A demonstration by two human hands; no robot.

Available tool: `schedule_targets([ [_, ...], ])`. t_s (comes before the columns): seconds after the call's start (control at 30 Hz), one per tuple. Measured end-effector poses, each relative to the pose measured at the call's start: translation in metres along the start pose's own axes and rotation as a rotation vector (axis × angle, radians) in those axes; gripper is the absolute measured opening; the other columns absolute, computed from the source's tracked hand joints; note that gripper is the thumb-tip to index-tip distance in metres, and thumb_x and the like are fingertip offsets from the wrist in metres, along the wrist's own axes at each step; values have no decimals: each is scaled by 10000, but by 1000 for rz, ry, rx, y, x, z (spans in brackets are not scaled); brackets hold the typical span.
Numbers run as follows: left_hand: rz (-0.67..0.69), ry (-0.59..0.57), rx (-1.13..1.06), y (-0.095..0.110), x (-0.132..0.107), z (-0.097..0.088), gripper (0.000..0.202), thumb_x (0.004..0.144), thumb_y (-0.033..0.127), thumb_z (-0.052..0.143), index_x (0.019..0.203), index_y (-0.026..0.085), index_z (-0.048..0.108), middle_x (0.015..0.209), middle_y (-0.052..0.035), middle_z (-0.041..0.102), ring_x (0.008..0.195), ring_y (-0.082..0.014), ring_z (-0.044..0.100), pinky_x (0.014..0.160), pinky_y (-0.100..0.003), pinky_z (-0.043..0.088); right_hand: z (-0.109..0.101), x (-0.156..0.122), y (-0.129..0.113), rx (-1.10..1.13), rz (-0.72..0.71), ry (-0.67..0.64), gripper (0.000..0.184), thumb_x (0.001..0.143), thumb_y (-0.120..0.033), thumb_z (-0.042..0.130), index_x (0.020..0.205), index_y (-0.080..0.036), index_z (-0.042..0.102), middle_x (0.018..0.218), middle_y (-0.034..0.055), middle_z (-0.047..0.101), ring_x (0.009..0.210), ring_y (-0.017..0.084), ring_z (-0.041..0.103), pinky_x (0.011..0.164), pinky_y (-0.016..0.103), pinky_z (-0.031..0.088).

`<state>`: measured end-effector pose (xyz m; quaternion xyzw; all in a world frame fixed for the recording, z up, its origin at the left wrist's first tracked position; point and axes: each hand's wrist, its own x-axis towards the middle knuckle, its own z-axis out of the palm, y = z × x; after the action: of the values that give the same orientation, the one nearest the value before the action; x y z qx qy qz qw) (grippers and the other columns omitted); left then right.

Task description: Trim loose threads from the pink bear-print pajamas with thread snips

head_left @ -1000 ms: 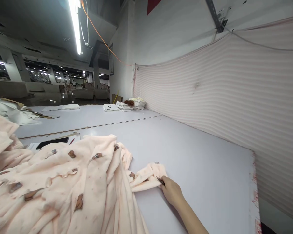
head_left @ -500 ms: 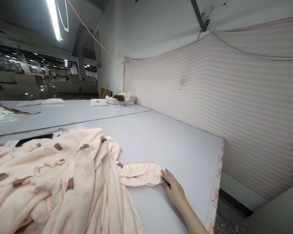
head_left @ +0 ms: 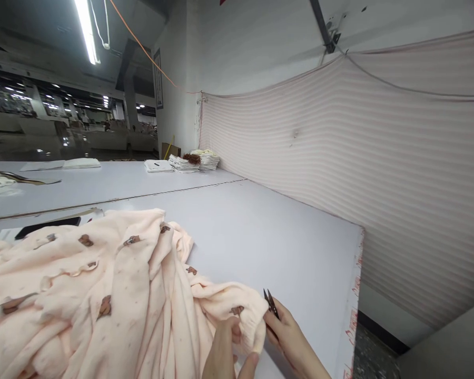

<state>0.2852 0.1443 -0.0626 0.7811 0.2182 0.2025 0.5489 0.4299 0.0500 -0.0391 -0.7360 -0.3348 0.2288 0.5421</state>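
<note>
Behind the peach fabric (head_left: 132,284), a phone (head_left: 49,227) lies partly hidden.

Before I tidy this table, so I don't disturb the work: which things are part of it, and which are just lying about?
In use:
peach bear-print fabric, at the left hand
dark snips, in the right hand

Apparently lying about:
black flat object, beyond the fabric
white stacks, far end
white sheets

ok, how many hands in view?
2. Left hand, bottom center, on the peach fabric; right hand, just right of it, holding dark snips by the fabric's end. Any farther off are too small to tell.
</note>
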Motion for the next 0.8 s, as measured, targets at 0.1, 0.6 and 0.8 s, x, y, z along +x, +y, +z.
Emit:
schedule_targets([
  [0.1, 137, 270, 79, 2, 1, 5, 453, 700, 310, 625, 1100, 177, 459, 1085, -144, 546, 970, -301, 548, 803, -385, 449, 14, -13, -15, 221, -18, -78, 307, 858, -451, 541, 1001, -190, 618, 740, 6, 632, 722, 175, 613, 718, 279, 493],
  [0.6, -197, -317, -1054, 15, 13, -32, 316, 738, 361, 581, 920, 146, 724, 938, -90, 712, 987, -295, 578, 945, -401, 382, 25, -25, -27, -675, -198, 408, 209, 865, -427, 500, 744, -257, 486, 667, -28, 598, 544, 152, 573, 526, 232, 441],
  [0.8, -241, -323, -1263, 21, 12, -34, 281, 748, 273, 604, 964, 129, 712, 964, -88, 710, 1047, -289, 582, 956, -391, 389, 14, -38, -39, -642, -279, 70, 201, 879, -372, 529, 1048, -292, 602, 852, -5, 628, 719, 139, 636, 623, 192, 496],
])
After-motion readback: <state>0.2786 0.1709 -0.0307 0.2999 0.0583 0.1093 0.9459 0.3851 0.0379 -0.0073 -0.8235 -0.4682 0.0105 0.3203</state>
